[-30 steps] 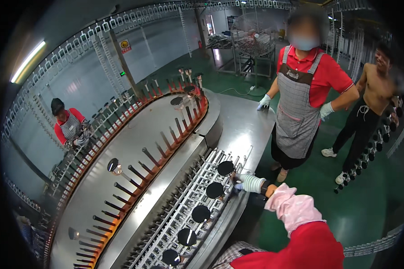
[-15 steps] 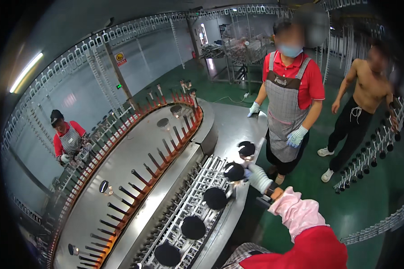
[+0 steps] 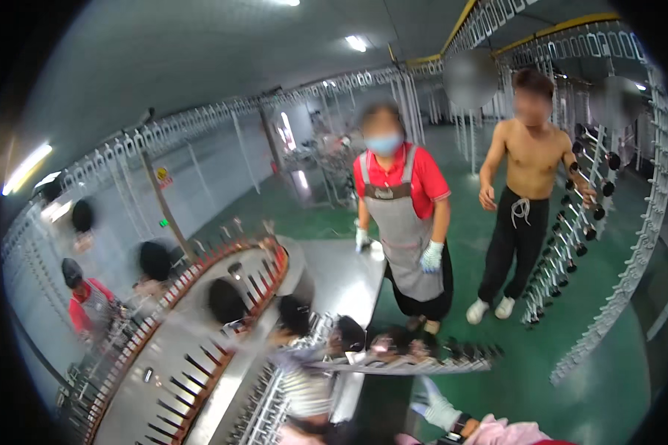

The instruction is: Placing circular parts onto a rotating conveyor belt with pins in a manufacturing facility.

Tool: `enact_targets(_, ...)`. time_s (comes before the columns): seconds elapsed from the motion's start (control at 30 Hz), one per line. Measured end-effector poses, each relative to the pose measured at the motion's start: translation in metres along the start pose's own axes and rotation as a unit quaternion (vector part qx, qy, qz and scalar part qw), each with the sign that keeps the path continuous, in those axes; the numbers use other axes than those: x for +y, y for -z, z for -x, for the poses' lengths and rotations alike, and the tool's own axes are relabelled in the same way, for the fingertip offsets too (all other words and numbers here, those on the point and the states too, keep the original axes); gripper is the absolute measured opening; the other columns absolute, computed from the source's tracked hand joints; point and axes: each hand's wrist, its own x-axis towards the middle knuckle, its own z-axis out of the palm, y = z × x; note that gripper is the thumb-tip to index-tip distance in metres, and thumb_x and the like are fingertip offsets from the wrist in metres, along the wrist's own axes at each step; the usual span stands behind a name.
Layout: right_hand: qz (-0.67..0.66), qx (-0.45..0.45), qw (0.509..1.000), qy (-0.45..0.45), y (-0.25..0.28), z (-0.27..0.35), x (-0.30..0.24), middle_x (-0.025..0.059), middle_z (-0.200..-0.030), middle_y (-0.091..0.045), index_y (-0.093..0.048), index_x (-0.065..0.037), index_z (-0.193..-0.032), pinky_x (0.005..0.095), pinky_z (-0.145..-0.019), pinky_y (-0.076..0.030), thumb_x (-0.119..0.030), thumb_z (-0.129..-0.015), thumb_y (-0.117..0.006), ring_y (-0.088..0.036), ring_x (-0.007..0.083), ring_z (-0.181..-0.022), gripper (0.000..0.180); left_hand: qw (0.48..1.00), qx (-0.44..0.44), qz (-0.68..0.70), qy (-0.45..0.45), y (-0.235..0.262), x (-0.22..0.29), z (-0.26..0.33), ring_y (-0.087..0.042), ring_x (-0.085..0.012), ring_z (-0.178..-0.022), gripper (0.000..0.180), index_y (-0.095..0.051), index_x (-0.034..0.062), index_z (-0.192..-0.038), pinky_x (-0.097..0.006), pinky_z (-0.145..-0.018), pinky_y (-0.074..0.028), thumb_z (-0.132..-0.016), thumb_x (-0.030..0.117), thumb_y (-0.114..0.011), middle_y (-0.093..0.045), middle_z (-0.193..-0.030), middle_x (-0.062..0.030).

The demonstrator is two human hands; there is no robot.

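Rack [image 3: 393, 365] above gloved right hand [image 3: 438, 408]

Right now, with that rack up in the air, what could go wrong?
1. The rack of black caps is blurred and sits close to the co-worker in the apron; it could strike them.
2. The gloved right hand is under one end and its grip is unclear, so the rack may tip and shed caps.
3. The pegs on the conveyor stand below its other end; it could snag.
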Motion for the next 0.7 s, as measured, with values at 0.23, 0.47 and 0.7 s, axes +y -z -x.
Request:
enact_targets(0.23,0.113,0.221,0.968,-0.038,0.007,0.032,0.128,0.0173,-0.136,-0.042,-0.028,-0.012,-0.142,0.0376,-0.103,-0.034,-0.018,-0.082,-0.063,-0.041,0.0277,-0.125,0.069,0.994,-0.045,0.061,0.076,-0.013,-0.211,-0.045,-0.047,-0.0120,-0.064,0.038,-0.050,0.0118,-0.084,-0.030,-0.065,-0.043,-0.083,0.048,-0.062,-0.049,-0.068,0.0010)
enact_targets(0.47,0.035,0.222,0.971,-0.087,0.108,0.035,0.096,0.0159,-0.134,-0.042,-0.031,-0.011,-0.140,0.0373,-0.100,-0.038,-0.016,-0.081,-0.064,-0.042,0.0275,-0.123,0.068,0.986,-0.044,0.000,0.160,-0.129,-0.272,0.014,-0.050,-0.0112,-0.057,0.033,-0.054,0.0101,-0.091,-0.028,-0.051,-0.046,-0.082,0.039,-0.068,-0.056,-0.070,-0.0003)
enact_targets(0.7,-0.108,0.179,0.973,-0.101,0.175,0.018,0.135,0.0144,-0.132,-0.043,-0.034,-0.011,-0.138,0.0371,-0.096,-0.042,-0.015,-0.080,-0.065,-0.043,0.0272,-0.121,0.066,0.952,-0.199,-0.214,0.089,-0.170,-0.363,0.029,-0.050,-0.0119,-0.082,0.059,-0.056,0.0065,-0.109,-0.030,-0.075,-0.043,-0.083,0.060,-0.056,-0.059,-0.090,-0.0010)
